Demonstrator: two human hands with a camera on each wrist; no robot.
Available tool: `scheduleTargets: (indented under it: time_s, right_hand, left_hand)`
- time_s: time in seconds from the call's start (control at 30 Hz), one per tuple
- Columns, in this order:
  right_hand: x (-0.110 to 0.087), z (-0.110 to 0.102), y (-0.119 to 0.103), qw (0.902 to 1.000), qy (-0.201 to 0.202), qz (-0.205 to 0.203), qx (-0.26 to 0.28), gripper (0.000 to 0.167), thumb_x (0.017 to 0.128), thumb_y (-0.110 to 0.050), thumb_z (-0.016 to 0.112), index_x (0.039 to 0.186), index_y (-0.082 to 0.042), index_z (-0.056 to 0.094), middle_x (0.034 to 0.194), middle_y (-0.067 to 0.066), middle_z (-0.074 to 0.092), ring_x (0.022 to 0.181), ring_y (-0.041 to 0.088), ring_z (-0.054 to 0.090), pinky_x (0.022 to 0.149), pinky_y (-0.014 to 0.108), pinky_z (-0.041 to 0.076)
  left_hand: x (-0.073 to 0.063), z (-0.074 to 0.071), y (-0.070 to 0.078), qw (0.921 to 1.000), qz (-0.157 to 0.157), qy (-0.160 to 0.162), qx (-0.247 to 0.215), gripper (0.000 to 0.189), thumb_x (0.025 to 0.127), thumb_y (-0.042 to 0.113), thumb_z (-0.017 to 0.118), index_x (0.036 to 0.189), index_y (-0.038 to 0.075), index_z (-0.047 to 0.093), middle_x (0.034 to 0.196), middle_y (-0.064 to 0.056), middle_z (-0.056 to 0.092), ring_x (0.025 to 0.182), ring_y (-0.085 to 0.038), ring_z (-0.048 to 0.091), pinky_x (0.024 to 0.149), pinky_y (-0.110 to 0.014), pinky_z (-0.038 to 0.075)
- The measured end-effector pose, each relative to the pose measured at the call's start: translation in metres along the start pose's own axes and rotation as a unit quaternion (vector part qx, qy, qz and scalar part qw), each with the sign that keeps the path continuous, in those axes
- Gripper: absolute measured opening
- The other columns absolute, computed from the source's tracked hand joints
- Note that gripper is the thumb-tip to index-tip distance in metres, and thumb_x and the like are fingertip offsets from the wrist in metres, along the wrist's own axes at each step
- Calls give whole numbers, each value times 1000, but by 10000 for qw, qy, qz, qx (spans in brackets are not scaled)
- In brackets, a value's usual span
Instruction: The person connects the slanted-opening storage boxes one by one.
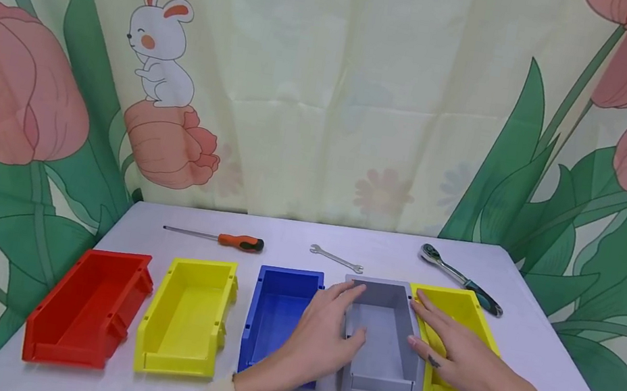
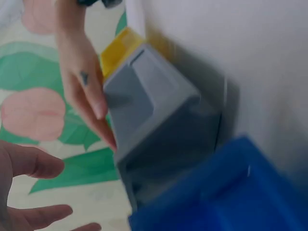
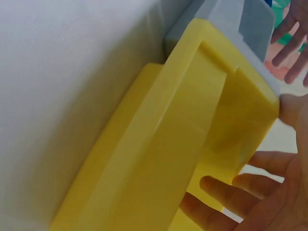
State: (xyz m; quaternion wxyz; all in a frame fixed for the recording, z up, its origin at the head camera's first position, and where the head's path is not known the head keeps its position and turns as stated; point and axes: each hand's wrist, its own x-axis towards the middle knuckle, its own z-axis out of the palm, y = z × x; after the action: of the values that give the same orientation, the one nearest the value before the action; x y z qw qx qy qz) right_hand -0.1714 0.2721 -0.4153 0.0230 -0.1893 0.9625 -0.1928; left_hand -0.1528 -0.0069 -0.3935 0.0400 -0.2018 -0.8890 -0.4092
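Note:
My left hand (image 1: pixel 323 327), fingers spread, hovers at the left rim of a grey bin (image 1: pixel 384 330); whether it touches the rim, I cannot tell. My right hand (image 1: pixel 462 359) reaches across the right-hand yellow bin (image 1: pixel 470 309), its fingers extended and its fingertips at the rim where this bin meets the grey one. In the right wrist view, loosely bent fingers (image 3: pixel 231 192) lie over the yellow bin's opening. The grey and yellow bins stand side by side, their long walls touching. A blue bin (image 1: pixel 278 303), partly hidden by my left hand, stands left of the grey one.
Further left stand another yellow bin (image 1: pixel 186 319) and a red bin (image 1: pixel 86 310), each apart from its neighbours. Behind the row lie an orange-handled screwdriver (image 1: pixel 241 242), a small wrench (image 1: pixel 337 259) and a ratchet (image 1: pixel 460 278) on the white table (image 1: pixel 544 369). A printed curtain (image 1: pixel 318 87) hangs behind.

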Motion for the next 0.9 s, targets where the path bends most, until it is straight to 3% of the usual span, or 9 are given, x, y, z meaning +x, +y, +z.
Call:
scheduleTargets:
  time_s: [0.17, 0.27, 0.4, 0.5, 0.67, 0.77, 0.9]
  right_hand:
    - [1, -2, -3, 9995, -86, 259, 151, 80, 104, -52, 62, 166, -10, 35, 165, 22, 46, 145, 46, 53, 114, 68, 48]
    - [1, -4, -4, 9987, -162, 412, 245, 82, 104, -54, 61, 166, -9, 33, 161, 23, 51, 139, 44, 59, 110, 67, 51]
    - [1, -5, -5, 9978, -151, 492, 422, 81, 104, -51, 63, 165, -6, 35, 159, 24, 52, 134, 43, 64, 104, 62, 58]
    - [1, -5, -6, 9968, -63, 499, 618, 77, 104, -47, 65, 162, -4, 38, 155, 26, 55, 129, 41, 67, 99, 56, 62]
    - [1, -6, -7, 9949, 70, 579, 825, 74, 104, -45, 66, 160, -2, 42, 149, 28, 60, 121, 37, 72, 94, 48, 65]
    - [1, -6, -8, 9927, 106, 730, 951, 73, 104, -44, 67, 159, -3, 43, 147, 27, 62, 119, 36, 72, 94, 46, 66]
    - [2, -4, -9, 9893, 170, 904, 1129, 74, 103, -43, 67, 159, -1, 42, 147, 28, 62, 119, 36, 73, 95, 47, 65]
  left_hand:
    - [-4, -36, -12, 9993, -163, 285, 170, 35, 101, 19, 69, 136, 15, 71, 143, -4, 69, 137, -29, 62, 113, -55, 53]
    - [-10, -56, -20, 9972, -396, 555, 323, 34, 101, 22, 69, 135, 16, 71, 144, -5, 69, 137, -31, 61, 114, -58, 52]
    - [-18, -73, -33, 9925, -822, 819, 385, 45, 101, 24, 71, 144, 16, 64, 155, -9, 59, 145, -37, 53, 119, -65, 45]
    - [-23, -78, -41, 9888, -1229, 810, 241, 58, 99, 25, 71, 154, 16, 53, 167, -15, 43, 152, -43, 44, 120, -71, 41]
    - [-28, -80, -52, 9794, -1952, 476, -177, 80, 98, 30, 73, 166, 14, 33, 177, -22, 14, 159, -51, 29, 119, -78, 35]
    - [-30, -78, -58, 9735, -2244, 333, -299, 87, 97, 31, 75, 168, 13, 27, 178, -22, 12, 161, -51, 25, 120, -79, 31]
    - [-33, -73, -64, 9707, -2362, 279, -353, 95, 94, 28, 80, 169, 11, 24, 177, -23, 17, 162, -49, 22, 124, -76, 28]
